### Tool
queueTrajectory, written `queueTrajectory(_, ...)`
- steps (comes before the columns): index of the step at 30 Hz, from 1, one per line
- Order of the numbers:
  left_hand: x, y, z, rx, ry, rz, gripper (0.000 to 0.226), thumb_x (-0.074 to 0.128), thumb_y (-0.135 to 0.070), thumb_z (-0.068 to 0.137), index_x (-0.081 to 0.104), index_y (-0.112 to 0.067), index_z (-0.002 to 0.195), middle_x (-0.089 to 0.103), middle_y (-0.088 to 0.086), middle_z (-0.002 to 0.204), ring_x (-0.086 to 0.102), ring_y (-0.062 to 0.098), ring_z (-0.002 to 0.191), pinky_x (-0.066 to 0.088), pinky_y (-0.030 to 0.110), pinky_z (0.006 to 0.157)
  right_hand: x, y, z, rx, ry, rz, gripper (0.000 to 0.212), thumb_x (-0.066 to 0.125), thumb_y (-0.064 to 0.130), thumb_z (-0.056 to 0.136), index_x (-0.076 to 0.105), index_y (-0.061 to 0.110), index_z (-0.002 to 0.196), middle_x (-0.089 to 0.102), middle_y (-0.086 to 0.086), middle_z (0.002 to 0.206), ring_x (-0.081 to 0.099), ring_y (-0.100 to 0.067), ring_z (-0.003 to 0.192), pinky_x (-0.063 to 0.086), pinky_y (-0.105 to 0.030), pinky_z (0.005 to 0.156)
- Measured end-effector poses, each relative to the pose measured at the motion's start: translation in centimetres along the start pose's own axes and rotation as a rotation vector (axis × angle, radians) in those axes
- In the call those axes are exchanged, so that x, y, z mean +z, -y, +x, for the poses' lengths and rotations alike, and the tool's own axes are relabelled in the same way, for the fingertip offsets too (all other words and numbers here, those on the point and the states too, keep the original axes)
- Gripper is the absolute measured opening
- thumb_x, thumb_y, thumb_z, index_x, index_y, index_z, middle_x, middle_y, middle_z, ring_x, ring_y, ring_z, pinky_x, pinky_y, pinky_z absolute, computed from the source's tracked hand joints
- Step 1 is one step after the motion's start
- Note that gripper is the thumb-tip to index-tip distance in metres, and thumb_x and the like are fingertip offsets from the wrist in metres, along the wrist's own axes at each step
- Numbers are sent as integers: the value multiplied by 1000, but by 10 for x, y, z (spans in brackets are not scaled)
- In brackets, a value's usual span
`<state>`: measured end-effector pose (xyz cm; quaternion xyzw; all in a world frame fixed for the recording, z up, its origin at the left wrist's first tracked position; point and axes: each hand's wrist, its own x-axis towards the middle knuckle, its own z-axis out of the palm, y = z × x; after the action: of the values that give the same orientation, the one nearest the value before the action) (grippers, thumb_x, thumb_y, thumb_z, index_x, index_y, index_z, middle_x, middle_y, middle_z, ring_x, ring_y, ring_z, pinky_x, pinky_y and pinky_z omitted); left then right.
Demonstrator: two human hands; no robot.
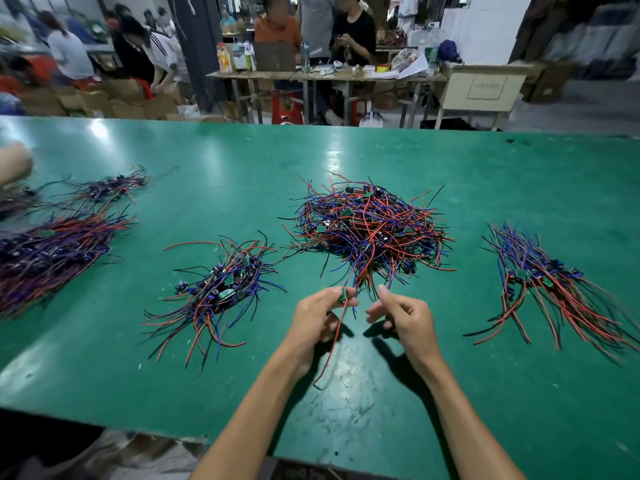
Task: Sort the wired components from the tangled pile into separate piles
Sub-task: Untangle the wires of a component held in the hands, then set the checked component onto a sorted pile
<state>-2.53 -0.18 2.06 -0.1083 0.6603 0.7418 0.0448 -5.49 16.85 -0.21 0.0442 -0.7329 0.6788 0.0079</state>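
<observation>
Head view showed the left hand (pixel 320 315) pinching a wired component (pixel 343 295), its red wire trailing toward the person, while the right hand (pixel 398 315) pinched wires from the tangled pile (pixel 370 226) just beyond.

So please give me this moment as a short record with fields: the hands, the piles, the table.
left hand: pinches a small green circuit board; its red wire hangs down
right hand: pinches thin wires leading from the tangled pile
sorted piles: one at left, one at right, larger bundles at far left
surface: green table
background: people at another table, blurred
</observation>
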Motion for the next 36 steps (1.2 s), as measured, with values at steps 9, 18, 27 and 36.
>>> queueTrajectory(9, -28, -44, -17, 220, -140, 58, 25, 56, -28, 100, 81, -28, 96, 69, -7, 76, 34, 5, 50, 28, 16, 47, -1, 2, -2, -13, -16, 2, 31, 63, 32, 97, 80, 16, 78, 73, -10, 66, 56, -4, 50, 40, -13, 50)
queueTrajectory(18, -101, -80, 28, 219, -772, 1232, 32, 53, -38, 98, 72, -17, 112, 67, 14, 107, 64, 36, 99, 47, 39, 78, -2, 2, -2, -24, -5, -51, 24, 66, 17, 96, 80, 19, 77, 73, -6, 65, 60, -3, 51, 42, -12, 49)
queueTrajectory(27, -90, -59, 72, 203, -528, 1424, 41, 57, -32, 97, 54, -9, 130, 42, 19, 134, 52, 36, 118, 47, 46, 95, -1, -1, 1, -24, -15, -79, 24, 67, 17, 95, 79, 25, 76, 73, -4, 67, 69, -8, 62, 45, -12, 52)
queueTrajectory(36, 27, -55, 101, 341, -99, 1005, 37, 62, -60, 90, 72, -26, 102, 72, -9, 95, 65, 14, 90, 52, 33, 80, 3, -7, 10, -17, -104, -155, 18, 64, 30, 88, 77, 35, 77, 72, 0, 61, 72, -10, 60, 49, -24, 59)
